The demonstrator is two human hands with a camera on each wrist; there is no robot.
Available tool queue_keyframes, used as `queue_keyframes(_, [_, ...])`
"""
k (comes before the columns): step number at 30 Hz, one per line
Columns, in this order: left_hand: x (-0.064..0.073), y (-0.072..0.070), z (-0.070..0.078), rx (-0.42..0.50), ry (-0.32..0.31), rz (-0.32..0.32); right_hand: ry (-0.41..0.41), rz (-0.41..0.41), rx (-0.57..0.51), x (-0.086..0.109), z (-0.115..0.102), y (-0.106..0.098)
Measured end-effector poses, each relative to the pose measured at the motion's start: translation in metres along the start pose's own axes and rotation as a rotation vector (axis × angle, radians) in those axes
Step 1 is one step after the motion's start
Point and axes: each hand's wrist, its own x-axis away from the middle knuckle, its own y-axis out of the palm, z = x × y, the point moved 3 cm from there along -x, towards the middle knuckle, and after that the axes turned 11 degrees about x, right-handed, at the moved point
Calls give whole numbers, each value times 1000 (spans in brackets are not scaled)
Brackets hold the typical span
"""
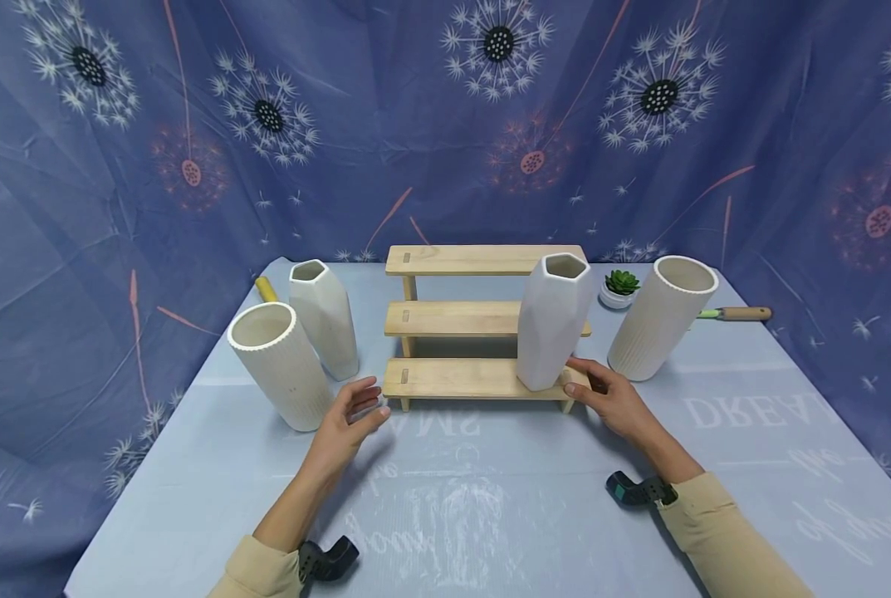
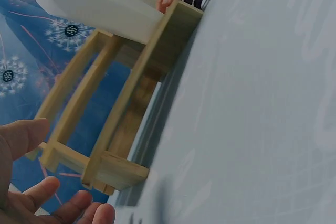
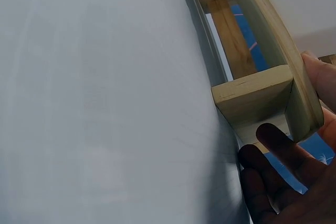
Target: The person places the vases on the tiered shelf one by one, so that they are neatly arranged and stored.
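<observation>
A three-tier wooden display stand [image 1: 460, 378] stands on the table, and a white faceted vase [image 1: 553, 324] sits upright on the right part of its lowest shelf. My right hand [image 1: 613, 405] grips that shelf's right end, beside the vase's base. In the right wrist view the thumb [image 3: 321, 80] is over the board, with darker fingers [image 3: 286, 153] below its end. My left hand [image 1: 340, 432] is held near the stand's left end, its fingers [image 2: 79, 203] spread and holding nothing. A ribbed white cylindrical vase [image 1: 284, 374] is just beyond it.
Behind the ribbed vase on the left stands another faceted white vase [image 1: 325, 320], near a yellow handle [image 1: 266, 289]. To the stand's right are a second ribbed vase [image 1: 662, 320], a small potted succulent [image 1: 620, 286] and a wooden-handled tool [image 1: 744, 313]. A blue dandelion-print curtain [image 1: 415, 124] hangs behind.
</observation>
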Motion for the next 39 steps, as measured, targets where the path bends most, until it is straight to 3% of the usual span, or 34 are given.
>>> queue_keyframes(6, [14,-4,5,-4,26,23,-1,-6,-8,0,1,0])
queue_keyframes(14, [29,-10,10,-7,96,109,1,-10,-18,1,1,0])
queue_keyframes(28, [43,-19,13,37,369,286,-1,-13,-32,3,-2,-1])
queue_keyframes(39, [46,-28,12,39,565,369,18,-18,-28,2,1,-1])
